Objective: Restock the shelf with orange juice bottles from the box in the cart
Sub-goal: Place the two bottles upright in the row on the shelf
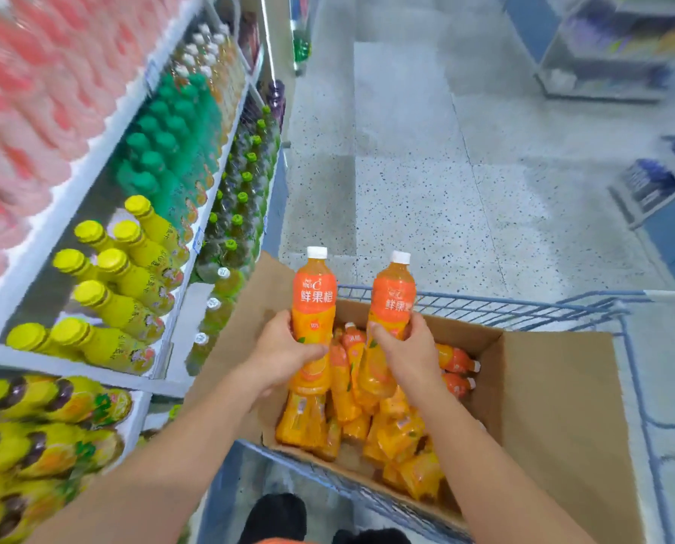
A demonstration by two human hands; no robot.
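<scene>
Two orange juice bottles with white caps stand upright above an open cardboard box point(555, 390). My left hand point(284, 351) grips the left bottle point(314, 296) around its middle. My right hand point(406, 347) grips the right bottle point(392, 296) the same way. Several more orange juice bottles point(398, 429) lie loose in the box. The box sits in a blue wire cart point(524, 304). The shelf point(92, 159) runs along the left, with bare shelf surface beside the yellow bottles.
Yellow-capped bottles point(108, 292), green-capped bottles point(163, 151) and pink bottles point(21, 92) fill the shelf rows on the left. A speckled aisle floor point(426, 170) stretches ahead. Other shelving units point(610, 53) stand at the far right. My shoes point(277, 516) show below.
</scene>
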